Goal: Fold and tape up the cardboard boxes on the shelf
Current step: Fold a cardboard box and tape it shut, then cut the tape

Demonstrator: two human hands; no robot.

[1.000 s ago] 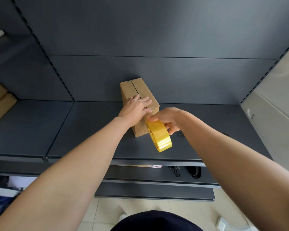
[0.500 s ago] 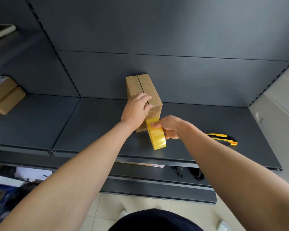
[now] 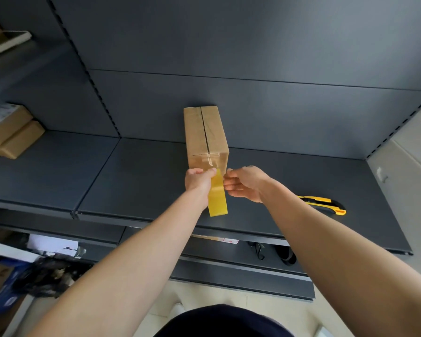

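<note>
Cardboard box (image 3: 206,135) looks light, stiff, prob slides on shelf (image 3: 144,181): brace its near end. Left hand (image 3: 199,180) grips tape roll (image 3: 218,200); right hand (image 3: 247,184) curled beside it, can't tell if pinching.

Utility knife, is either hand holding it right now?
No, the utility knife lies on the shelf, apart from the left hand and right hand at the tape roll.

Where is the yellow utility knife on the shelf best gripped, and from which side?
Probably around the mid-body of the utility knife, from above with the right hand: it lies flat on the shelf, both long sides free, on that hand's side. Its blade end cannot be told.
</note>
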